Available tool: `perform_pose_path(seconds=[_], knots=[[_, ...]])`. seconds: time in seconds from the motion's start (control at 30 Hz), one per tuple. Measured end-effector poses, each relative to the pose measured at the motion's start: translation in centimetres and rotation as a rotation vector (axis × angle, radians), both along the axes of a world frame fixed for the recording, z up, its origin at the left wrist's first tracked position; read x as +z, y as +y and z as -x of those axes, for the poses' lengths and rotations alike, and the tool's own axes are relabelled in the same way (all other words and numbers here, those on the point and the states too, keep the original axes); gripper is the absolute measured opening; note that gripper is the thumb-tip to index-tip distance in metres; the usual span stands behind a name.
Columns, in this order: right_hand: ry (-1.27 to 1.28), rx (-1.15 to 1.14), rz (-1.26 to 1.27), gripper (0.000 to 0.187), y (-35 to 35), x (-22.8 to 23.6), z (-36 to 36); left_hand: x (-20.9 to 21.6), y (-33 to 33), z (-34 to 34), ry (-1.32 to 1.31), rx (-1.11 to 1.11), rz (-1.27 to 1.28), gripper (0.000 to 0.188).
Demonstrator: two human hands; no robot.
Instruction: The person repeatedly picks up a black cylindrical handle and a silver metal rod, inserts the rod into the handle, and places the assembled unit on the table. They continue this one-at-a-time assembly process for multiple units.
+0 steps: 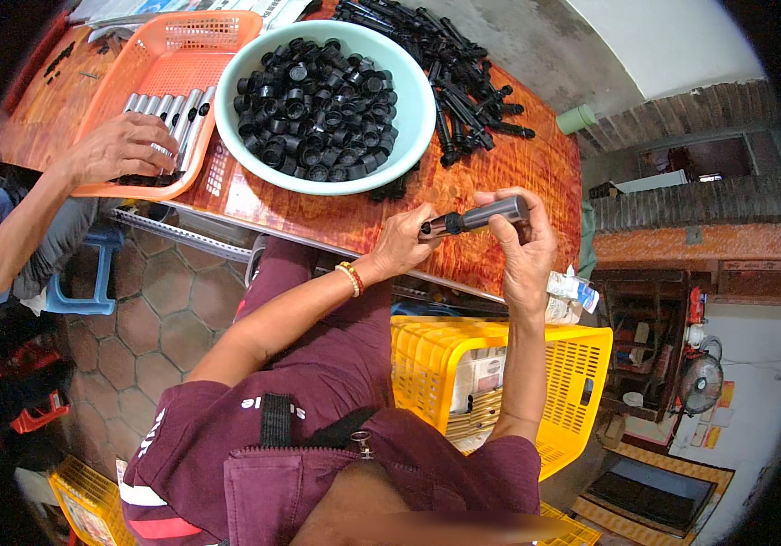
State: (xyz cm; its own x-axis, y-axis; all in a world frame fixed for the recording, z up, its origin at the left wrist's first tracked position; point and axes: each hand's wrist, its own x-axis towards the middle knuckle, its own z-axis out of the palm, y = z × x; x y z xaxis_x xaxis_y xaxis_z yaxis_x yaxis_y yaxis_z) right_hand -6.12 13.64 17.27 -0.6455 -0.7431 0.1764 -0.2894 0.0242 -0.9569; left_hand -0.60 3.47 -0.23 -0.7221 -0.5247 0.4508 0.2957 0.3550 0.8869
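A grey metal tube with a black plastic fitting spans my two hands above the near edge of the wooden table. My left hand grips its black end with closed fingers. At the other end, my right hand has its thumb and fingers round the wide grey part. Just beyond my hands stands a pale green basin heaped with small black plastic caps. Long black plastic rods with knobbed ends lie in a pile at the back right of the table.
At left, a co-worker's hand rests over silver tubes in an orange basket. A yellow crate stands under my right forearm. Beside the co-worker is a blue stool. A white packet sits by the table's right corner.
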Motion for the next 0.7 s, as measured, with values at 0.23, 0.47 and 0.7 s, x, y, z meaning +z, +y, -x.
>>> perform_pose_path(seconds=[0.23, 0.47, 0.7], knots=[[0.014, -0.012, -0.033, 0.031, -0.4, -0.5, -0.2, 0.0, 0.0, 0.0, 0.045, 0.017, 0.0, 0.022], [0.081, -0.096, -0.034, 0.031, -0.6, -0.5, -0.5, -0.2, -0.1, 0.0, 0.008, -0.004, -0.004, 0.021], [0.238, -0.147, -0.086, 0.029, -0.9, -0.1, -1.3, -0.2, -0.1, -0.1, 0.03, 0.007, 0.014, 0.023]])
